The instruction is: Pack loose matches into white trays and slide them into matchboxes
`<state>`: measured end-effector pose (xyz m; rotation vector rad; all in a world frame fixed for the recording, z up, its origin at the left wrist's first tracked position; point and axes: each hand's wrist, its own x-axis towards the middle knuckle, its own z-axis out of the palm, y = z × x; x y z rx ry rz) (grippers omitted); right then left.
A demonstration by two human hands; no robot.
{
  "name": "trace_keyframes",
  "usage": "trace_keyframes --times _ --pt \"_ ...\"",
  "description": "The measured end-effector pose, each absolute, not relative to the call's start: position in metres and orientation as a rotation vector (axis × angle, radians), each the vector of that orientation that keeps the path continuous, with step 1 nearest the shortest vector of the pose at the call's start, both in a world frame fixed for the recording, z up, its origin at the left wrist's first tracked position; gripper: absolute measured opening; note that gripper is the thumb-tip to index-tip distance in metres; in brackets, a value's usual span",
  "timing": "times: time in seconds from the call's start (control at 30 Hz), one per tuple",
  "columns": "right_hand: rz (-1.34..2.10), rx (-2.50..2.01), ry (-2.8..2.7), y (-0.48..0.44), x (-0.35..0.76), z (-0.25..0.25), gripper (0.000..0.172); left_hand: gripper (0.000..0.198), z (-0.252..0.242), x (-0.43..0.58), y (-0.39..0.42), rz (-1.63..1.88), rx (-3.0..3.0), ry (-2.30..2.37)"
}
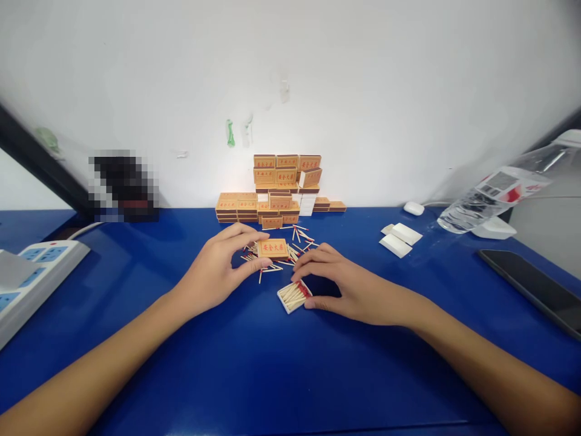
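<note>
Between the thumb and fingers of my left hand (223,257) is an orange matchbox (273,248) with red lettering, held over a loose heap of matches. My right hand (338,283) pinches a small white matchbox tray (288,309) by its right end. Red-tipped matches (294,295) lie in the tray, heads toward my right fingers. Loose matches (271,267) are scattered on the table around and behind the orange matchbox. Whether that box has a tray inside, I cannot tell.
Stacked matchboxes (287,177) stand against the wall. White empty trays (396,245) lie at the right, near a tilted plastic bottle (492,191) and a black phone (535,290). A power strip (39,272) sits at the left on the blue table (290,375).
</note>
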<state>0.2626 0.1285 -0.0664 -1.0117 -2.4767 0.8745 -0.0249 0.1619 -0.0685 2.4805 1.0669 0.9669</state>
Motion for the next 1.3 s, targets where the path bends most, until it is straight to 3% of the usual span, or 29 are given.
trace_keyframes --times 0.37,0.77,1.3 --pt "0.960 -1.189 -2.134 0.132 0.275 -0.055 0.034 0.037 -0.077 -0.018 0.164 0.989 1.988 0.923" --pt "1.092 -1.179 -1.950 0.137 0.281 -0.054 0.038 0.038 -0.073 -0.016 0.162 0.969 1.858 0.905" --pt "0.851 -1.137 -2.094 0.133 0.287 -0.050 0.038 0.037 -0.070 -0.017 0.160 0.874 1.884 0.838"
